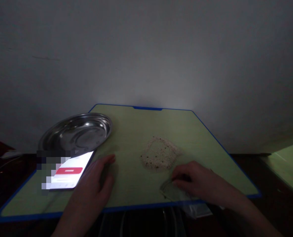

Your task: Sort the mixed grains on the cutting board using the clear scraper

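A thin patch of pale small grains (158, 152), dotted with several dark bits, is spread on the light green folding table (141, 125). My right hand (193, 179) is at the near right of the grains, its thumb and fingertips pinched together. What the pinch holds, if anything, is too small and dim to make out. Just under those fingertips lies a see-through plastic bag (172, 191), partly covered by the hand and reaching over the table's front edge. Left of the grains, my left hand (99, 179) rests low over the table, fingers stretched forward and thumb apart, holding nothing.
A wide steel basin (87, 131) stands at the left back. In front of it, beside my left hand, is a lit phone (74, 171), partly blurred out. The table has a blue rim and stands near a grey wall (146, 59). Another light surface (288, 168) is at the right.
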Available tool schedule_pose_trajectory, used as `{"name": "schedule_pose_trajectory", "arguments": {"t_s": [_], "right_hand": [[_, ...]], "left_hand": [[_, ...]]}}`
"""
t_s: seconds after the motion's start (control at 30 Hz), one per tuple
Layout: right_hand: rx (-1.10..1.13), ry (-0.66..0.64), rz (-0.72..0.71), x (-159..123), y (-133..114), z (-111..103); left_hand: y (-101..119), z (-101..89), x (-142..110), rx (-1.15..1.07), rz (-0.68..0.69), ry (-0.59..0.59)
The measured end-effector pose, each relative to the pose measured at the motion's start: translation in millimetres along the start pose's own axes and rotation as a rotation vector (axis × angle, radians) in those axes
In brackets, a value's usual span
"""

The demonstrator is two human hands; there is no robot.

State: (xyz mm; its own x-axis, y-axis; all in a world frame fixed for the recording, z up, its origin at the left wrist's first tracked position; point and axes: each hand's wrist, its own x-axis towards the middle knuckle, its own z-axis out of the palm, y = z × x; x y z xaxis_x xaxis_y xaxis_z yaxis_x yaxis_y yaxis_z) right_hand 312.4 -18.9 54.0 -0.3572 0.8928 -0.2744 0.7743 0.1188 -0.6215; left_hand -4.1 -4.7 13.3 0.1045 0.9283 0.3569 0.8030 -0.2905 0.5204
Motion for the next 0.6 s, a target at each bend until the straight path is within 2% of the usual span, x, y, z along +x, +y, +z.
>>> {"name": "schedule_pose_trajectory", "arguments": {"t_s": [0.2, 0.43, 0.5, 0.6], "right_hand": [[0.036, -0.027, -0.021, -3, -8, 4], [0.015, 0.193, -0.071, -17, 4, -20], [-0.014, 0.216, -0.095, -18, 5, -17], [-0.055, 0.183, -0.152, -15, 2, -7]], "left_hand": [[1, 1.6, 1, 0.009, 0.009, 0.013], [-2, 2.0, 1, 0.025, 0.034, 0.026], [-3, 2.5, 1, 0.032, 0.051, 0.031], [-3, 2.6, 1, 0.040, 0.062, 0.034]]}}
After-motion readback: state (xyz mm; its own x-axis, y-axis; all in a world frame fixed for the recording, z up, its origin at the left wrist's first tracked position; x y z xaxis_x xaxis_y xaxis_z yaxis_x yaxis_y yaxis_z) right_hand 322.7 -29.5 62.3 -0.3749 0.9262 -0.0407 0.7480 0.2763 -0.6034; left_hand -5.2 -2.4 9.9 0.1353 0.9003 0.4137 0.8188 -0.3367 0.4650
